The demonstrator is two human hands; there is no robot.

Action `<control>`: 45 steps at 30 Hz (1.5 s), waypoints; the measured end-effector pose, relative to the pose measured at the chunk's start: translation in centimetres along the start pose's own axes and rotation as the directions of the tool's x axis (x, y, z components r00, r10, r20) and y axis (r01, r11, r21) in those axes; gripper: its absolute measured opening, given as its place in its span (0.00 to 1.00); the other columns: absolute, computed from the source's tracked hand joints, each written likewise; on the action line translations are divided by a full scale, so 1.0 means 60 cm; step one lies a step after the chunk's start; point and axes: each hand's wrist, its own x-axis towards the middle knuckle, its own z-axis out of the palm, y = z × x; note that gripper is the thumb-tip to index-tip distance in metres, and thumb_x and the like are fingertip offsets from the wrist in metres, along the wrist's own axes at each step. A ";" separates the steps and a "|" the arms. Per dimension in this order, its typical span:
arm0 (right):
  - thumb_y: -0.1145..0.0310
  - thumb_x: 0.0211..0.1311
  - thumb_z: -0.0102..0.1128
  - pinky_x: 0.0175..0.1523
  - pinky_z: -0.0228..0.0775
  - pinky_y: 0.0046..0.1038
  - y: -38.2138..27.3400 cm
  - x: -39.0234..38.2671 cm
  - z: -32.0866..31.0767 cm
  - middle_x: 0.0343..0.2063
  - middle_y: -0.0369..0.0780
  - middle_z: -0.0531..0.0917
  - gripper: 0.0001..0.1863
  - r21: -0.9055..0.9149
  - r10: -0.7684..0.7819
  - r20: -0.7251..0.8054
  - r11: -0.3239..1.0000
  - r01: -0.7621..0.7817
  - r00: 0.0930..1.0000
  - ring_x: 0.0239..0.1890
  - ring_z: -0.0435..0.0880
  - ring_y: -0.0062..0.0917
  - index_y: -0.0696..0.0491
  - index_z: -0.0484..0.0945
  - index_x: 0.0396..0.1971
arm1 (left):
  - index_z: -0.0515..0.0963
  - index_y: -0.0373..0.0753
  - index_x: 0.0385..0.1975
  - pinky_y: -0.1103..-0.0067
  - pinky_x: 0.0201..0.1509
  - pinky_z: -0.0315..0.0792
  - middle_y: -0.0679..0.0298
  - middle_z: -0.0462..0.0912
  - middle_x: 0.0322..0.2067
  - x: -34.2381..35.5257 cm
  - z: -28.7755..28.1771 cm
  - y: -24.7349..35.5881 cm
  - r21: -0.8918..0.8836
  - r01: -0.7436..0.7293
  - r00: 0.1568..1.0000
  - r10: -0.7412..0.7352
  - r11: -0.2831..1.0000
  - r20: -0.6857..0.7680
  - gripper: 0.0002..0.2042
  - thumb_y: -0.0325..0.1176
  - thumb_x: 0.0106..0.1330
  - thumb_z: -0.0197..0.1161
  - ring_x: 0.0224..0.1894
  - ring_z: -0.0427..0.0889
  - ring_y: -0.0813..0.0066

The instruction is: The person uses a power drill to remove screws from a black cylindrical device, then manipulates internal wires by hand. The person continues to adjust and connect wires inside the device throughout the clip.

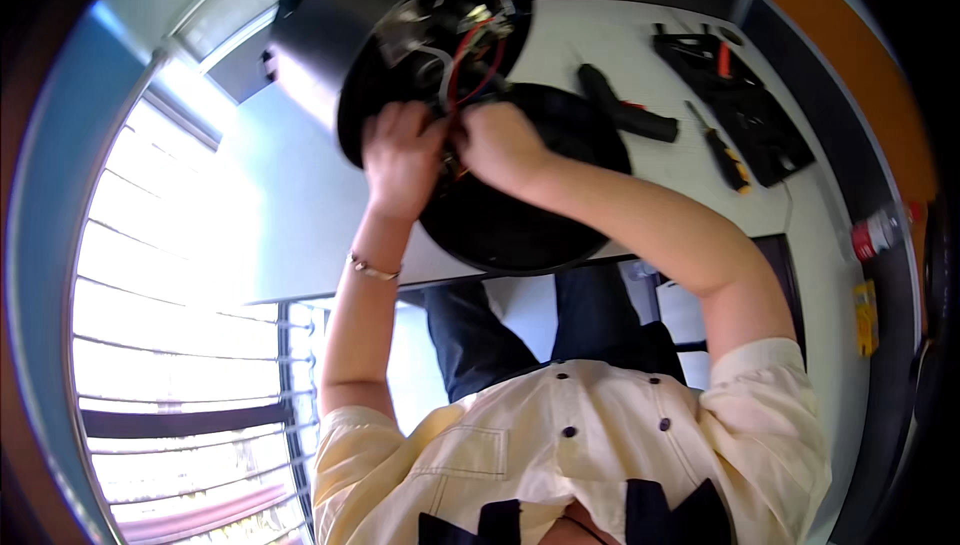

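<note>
A black cylindrical appliance body (pixel 330 35) is tipped on its side at the top, its open underside showing red, white and purple wires (pixel 463 55) and metal parts. My left hand (pixel 400 160) has curled fingers at the lower rim of this opening. My right hand (pixel 498 145) is closed beside it, below the wires; what the fingertips of each hand hold is hidden. A large round black piece (pixel 535 230), like a base or tray, lies under my hands on the white table (pixel 270 245).
To the right lie a black cylindrical tool (pixel 625 110), a screwdriver (pixel 725 155) with a yellow-black handle and an open black tool case (pixel 760 115). A bottle with a red label (pixel 875 235) and a yellow item (pixel 866 317) are at the right edge. A blind-covered window (pixel 180 325) is left.
</note>
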 end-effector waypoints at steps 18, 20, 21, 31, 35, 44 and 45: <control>0.71 0.50 0.56 0.27 0.73 0.33 -0.019 0.003 -0.017 0.16 0.45 0.78 0.08 -0.017 -0.053 0.138 0.998 0.056 0.989 0.20 0.79 0.38 0.58 0.77 0.17 | 0.79 0.40 0.32 0.73 0.34 0.72 0.63 0.74 0.31 -0.038 -0.016 -0.008 -0.017 0.180 0.970 -0.180 0.984 -0.164 0.11 0.23 0.47 0.60 0.35 0.74 0.65; 0.72 0.41 0.58 0.27 0.73 0.33 -0.018 -0.003 -0.019 0.17 0.45 0.79 0.04 -0.146 -0.163 0.129 0.973 0.181 0.978 0.22 0.80 0.37 0.57 0.78 0.16 | 0.79 0.41 0.32 0.74 0.34 0.72 0.64 0.74 0.31 -0.036 -0.017 -0.006 0.014 0.176 0.973 -0.172 0.984 -0.155 0.11 0.24 0.47 0.60 0.35 0.74 0.66; 0.73 0.37 0.58 0.26 0.73 0.32 -0.018 -0.005 -0.020 0.18 0.45 0.80 0.03 -0.209 -0.217 0.130 0.948 0.241 0.967 0.22 0.81 0.36 0.56 0.78 0.16 | 0.80 0.42 0.31 0.75 0.33 0.71 0.65 0.74 0.31 -0.034 -0.018 -0.003 0.037 0.173 0.974 -0.166 0.984 -0.154 0.11 0.24 0.46 0.60 0.35 0.74 0.66; 0.72 0.41 0.56 0.26 0.73 0.33 -0.016 -0.005 -0.018 0.19 0.43 0.80 0.04 -0.180 -0.235 0.117 0.950 0.253 0.965 0.24 0.81 0.35 0.55 0.78 0.18 | 0.80 0.47 0.24 0.79 0.31 0.69 0.70 0.69 0.25 -0.009 -0.004 -0.002 0.100 -0.077 0.997 0.078 0.992 -0.008 0.09 0.31 0.41 0.58 0.33 0.71 0.71; 0.70 0.51 0.54 0.20 0.71 0.27 -0.007 0.008 -0.029 0.16 0.41 0.78 0.08 0.304 0.148 0.349 0.916 -0.261 0.925 0.18 0.78 0.27 0.59 0.77 0.21 | 0.80 0.48 0.23 0.78 0.33 0.68 0.71 0.72 0.27 -0.005 -0.002 -0.005 0.114 -0.088 0.995 0.093 0.990 -0.038 0.08 0.31 0.40 0.58 0.34 0.71 0.72; 0.73 0.53 0.53 0.13 0.65 0.19 -0.015 0.021 -0.036 0.12 0.39 0.75 0.09 0.527 0.260 0.486 0.675 -0.517 0.834 0.11 0.72 0.20 0.62 0.75 0.19 | 0.80 0.48 0.24 0.76 0.34 0.67 0.72 0.74 0.28 -0.013 0.006 -0.011 0.064 -0.052 0.994 0.058 0.997 -0.092 0.09 0.31 0.41 0.58 0.34 0.72 0.73; 0.73 0.53 0.53 0.13 0.64 0.19 -0.020 0.014 -0.035 0.12 0.39 0.74 0.09 0.520 0.239 0.431 0.723 -0.456 0.870 0.10 0.72 0.20 0.62 0.75 0.19 | 0.80 0.48 0.24 0.76 0.34 0.67 0.72 0.73 0.28 -0.014 0.006 -0.012 0.067 -0.058 0.994 0.064 0.996 -0.087 0.09 0.31 0.41 0.58 0.34 0.72 0.73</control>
